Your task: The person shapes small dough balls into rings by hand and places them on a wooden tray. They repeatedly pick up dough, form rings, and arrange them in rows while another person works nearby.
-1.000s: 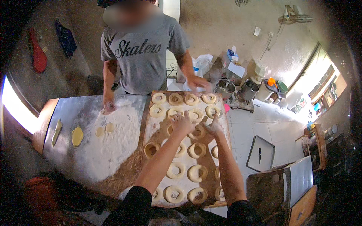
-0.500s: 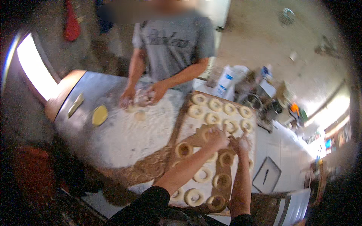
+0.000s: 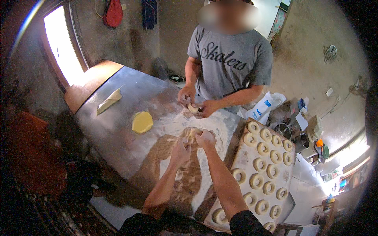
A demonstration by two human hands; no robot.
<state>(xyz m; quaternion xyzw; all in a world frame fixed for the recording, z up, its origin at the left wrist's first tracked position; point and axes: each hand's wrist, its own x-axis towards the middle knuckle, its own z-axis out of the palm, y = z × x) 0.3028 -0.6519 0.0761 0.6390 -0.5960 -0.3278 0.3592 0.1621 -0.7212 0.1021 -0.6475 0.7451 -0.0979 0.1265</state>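
My left hand and my right hand meet over the floured metal worktop, both closed around a small pale dough piece, partly hidden by my fingers. A flattened yellow slab lies to their left, with a folded pale sheet farther back. Just right of my hands, a board bears several rows of dough rings dusted with flour.
Across the worktop a co-worker in a grey shirt holds a dough ring in both hands. Pots, bags and containers stand against the right wall. A bright doorway is at the left.
My hands have left the rings on the board and moved left onto the floured worktop. The view has turned left. The co-worker's hands have come together around dough.
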